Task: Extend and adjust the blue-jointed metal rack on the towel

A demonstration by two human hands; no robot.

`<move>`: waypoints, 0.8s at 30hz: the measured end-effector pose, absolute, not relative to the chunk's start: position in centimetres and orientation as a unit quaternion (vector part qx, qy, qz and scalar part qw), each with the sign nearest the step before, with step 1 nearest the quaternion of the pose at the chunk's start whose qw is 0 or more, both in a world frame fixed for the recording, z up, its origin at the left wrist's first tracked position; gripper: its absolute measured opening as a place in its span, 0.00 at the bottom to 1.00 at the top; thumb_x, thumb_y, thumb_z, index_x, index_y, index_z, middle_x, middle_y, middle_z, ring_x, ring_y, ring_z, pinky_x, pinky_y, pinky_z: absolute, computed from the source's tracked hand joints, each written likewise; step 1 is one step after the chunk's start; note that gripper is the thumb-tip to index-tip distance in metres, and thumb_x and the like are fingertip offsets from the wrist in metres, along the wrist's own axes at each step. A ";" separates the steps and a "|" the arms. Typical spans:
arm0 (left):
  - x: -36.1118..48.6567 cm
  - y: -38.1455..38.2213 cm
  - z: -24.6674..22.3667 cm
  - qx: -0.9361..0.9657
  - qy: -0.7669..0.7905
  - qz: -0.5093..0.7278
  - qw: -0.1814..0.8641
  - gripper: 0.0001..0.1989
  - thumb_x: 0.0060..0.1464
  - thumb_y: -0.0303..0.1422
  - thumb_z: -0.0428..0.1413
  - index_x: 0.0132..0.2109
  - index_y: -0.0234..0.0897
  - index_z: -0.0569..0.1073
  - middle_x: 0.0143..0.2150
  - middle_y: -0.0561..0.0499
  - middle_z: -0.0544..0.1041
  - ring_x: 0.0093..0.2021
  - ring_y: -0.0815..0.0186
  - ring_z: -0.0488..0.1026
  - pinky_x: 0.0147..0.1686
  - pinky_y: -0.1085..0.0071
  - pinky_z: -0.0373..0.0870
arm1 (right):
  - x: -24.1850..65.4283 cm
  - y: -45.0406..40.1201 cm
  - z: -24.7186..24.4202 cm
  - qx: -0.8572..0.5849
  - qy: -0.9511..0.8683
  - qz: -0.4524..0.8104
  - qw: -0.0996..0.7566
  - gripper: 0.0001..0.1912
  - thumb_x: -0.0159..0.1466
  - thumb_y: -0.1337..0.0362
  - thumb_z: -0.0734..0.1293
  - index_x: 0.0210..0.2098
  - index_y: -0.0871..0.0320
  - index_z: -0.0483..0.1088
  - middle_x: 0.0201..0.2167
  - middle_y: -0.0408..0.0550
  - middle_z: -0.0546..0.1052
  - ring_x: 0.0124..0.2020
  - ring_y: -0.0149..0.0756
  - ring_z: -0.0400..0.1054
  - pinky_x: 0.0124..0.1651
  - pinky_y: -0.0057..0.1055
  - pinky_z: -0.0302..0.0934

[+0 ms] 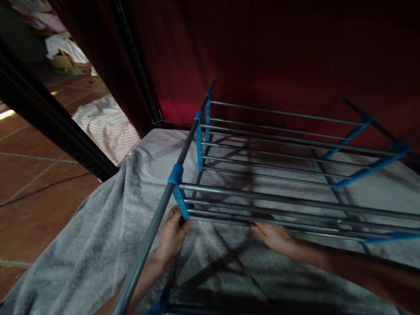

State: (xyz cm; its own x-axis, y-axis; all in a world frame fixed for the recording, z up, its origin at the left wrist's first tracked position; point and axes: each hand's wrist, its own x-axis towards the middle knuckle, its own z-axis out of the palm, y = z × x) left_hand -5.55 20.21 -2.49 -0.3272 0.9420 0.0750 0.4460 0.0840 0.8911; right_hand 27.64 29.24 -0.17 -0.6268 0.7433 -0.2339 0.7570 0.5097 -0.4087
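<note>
A rack of grey metal tubes (pixel 153 229) and blue plastic brackets lies on its side on a grey blanket. My left hand (pixel 171 237) is closed around the lower end of a blue bracket (pixel 181 201), close to where the rods enter it. Farther right, my right hand (pixel 275 236) has its fingers wrapped round the lowest metal rod (pixel 223 221) of the same shelf; the fingertips are partly hidden behind the rods. Two more blue brackets (pixel 199 146) stand along the tube beyond my left hand.
The grey blanket (pixel 101 247) spreads beneath the rack. A dark perforated metal post (pixel 40 109) rises at the left, and a dark red cloth (pixel 255 40) hangs behind. On the tiled floor (pixel 14 218) are a striped cloth (pixel 109 128) and a thin black cable (pixel 34 193).
</note>
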 end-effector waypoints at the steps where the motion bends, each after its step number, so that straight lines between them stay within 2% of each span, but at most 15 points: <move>1: -5.6 20.1 -2.6 0.514 0.691 0.434 0.265 0.08 0.55 0.39 0.55 0.39 0.40 0.70 0.44 0.48 0.71 0.46 0.59 0.70 0.50 0.61 0.72 | 27.6 29.3 -0.1 0.432 0.870 -0.238 0.019 0.18 0.71 0.58 0.57 0.52 0.51 0.74 0.48 0.52 0.80 0.50 0.48 0.74 0.51 0.41 0.66; 4: -5.4 19.9 -2.7 0.525 0.714 0.404 0.228 0.10 0.57 0.40 0.53 0.42 0.41 0.70 0.43 0.49 0.70 0.39 0.62 0.70 0.44 0.63 0.71 | 27.5 29.4 0.1 0.438 0.869 -0.227 0.041 0.18 0.71 0.58 0.56 0.51 0.51 0.74 0.48 0.51 0.80 0.49 0.47 0.75 0.52 0.40 0.66; 7: -5.0 19.8 -2.4 0.529 0.730 0.380 0.207 0.11 0.59 0.41 0.52 0.45 0.41 0.69 0.45 0.50 0.69 0.38 0.62 0.70 0.42 0.63 0.71 | 27.3 29.4 0.5 0.440 0.864 -0.238 0.058 0.19 0.72 0.59 0.55 0.52 0.52 0.74 0.49 0.53 0.80 0.49 0.48 0.75 0.52 0.41 0.67; 15: -4.7 19.7 -1.7 0.547 0.742 0.333 0.197 0.13 0.63 0.41 0.47 0.49 0.39 0.68 0.52 0.42 0.69 0.50 0.53 0.72 0.51 0.57 0.70 | 26.7 29.3 1.4 0.407 0.883 -0.234 0.018 0.18 0.70 0.64 0.58 0.55 0.56 0.72 0.56 0.54 0.76 0.55 0.51 0.71 0.59 0.44 0.62; 18: -4.8 20.0 -1.6 0.552 0.744 0.329 0.185 0.14 0.63 0.41 0.46 0.49 0.39 0.68 0.51 0.42 0.70 0.53 0.51 0.72 0.54 0.57 0.70 | 26.7 29.3 1.3 0.412 0.880 -0.235 0.017 0.16 0.70 0.63 0.58 0.52 0.54 0.74 0.52 0.53 0.78 0.51 0.51 0.73 0.56 0.43 0.64; 22: -5.3 19.6 -2.1 0.558 0.743 0.326 0.173 0.15 0.60 0.46 0.47 0.45 0.41 0.67 0.51 0.42 0.71 0.53 0.46 0.72 0.54 0.49 0.71 | 26.9 28.7 1.7 0.447 0.868 -0.212 0.041 0.16 0.72 0.56 0.58 0.47 0.53 0.75 0.40 0.50 0.81 0.41 0.46 0.76 0.45 0.39 0.68; 24: -6.0 19.7 -3.1 0.572 0.740 0.321 0.148 0.17 0.58 0.49 0.46 0.46 0.43 0.67 0.49 0.44 0.72 0.52 0.47 0.72 0.53 0.49 0.72 | 27.0 28.5 2.0 0.461 0.867 -0.185 0.047 0.15 0.71 0.54 0.60 0.47 0.54 0.74 0.40 0.49 0.81 0.41 0.44 0.76 0.45 0.37 0.68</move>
State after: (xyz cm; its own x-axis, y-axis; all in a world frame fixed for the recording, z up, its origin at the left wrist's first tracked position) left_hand -6.05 19.75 -3.12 -0.3010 0.9419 0.1495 0.7520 0.1380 0.6445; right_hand 26.99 28.46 2.05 -0.5714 0.7809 -0.2522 0.8158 0.5071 -0.2781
